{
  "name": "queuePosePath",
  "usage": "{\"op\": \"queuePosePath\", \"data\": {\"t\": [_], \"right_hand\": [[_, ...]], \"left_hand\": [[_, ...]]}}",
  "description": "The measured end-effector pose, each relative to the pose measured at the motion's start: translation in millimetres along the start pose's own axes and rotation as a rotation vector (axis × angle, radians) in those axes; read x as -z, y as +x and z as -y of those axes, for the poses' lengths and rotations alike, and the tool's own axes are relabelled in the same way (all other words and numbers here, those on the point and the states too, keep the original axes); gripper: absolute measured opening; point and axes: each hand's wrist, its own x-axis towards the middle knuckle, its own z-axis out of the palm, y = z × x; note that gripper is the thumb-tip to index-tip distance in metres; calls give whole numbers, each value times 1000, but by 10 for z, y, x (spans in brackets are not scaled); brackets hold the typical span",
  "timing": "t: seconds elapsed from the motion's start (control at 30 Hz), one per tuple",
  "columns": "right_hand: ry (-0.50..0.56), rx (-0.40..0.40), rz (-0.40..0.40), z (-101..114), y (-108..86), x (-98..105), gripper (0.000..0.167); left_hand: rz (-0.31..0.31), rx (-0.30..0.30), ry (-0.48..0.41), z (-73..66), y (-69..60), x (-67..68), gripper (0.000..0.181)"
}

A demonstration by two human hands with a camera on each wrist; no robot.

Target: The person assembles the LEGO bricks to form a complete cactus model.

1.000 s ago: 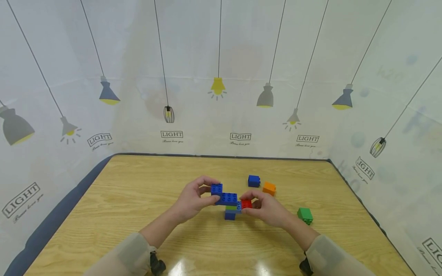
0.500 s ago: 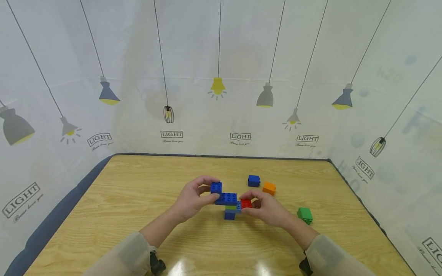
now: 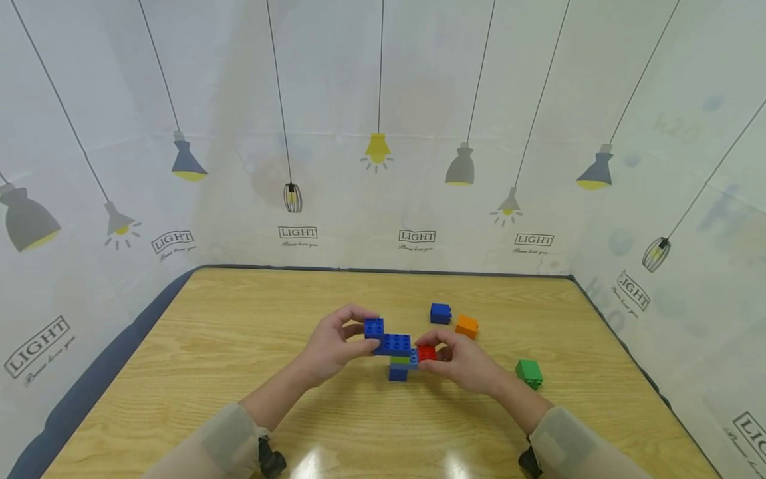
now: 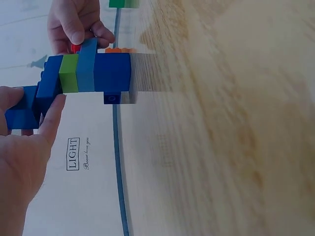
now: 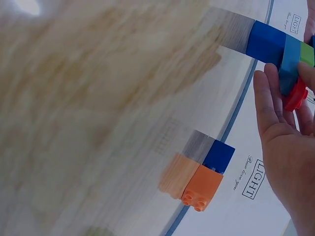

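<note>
Brick stack barely moved, standing upright, between both hands

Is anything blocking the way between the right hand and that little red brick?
No, nothing visible is in the way: the right hand already pinches the red brick at the light blue brick. The loose orange brick and loose blue brick lie farther back on the table.

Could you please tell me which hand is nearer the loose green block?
Right: the right hand is left of the green block; the left hand is farther left, gripping the brick stack.
</note>
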Motion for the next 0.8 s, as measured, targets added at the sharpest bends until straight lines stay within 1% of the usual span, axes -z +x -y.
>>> {"op": "queuePosePath", "data": {"t": [0.1, 0.3, 0.4, 0.6, 0.8], "right_hand": [[-3, -1, -2, -2, 0, 0, 38], [1, -1, -3, 17, -6, -5, 39], [1, -2, -4, 23, -9, -8, 39], [10, -8, -7, 7, -6, -12, 38], [13, -1, 0, 5, -3, -9, 38]], "left_hand": [[-7, -1, 11, 1, 2, -5, 42], [-29, -5, 97, 14, 9, -1, 40], [-27, 0, 116, 20, 11, 1, 39], [-12, 18, 80, 20, 10, 2, 41], [-27, 17, 37, 18, 10, 3, 42]]}}
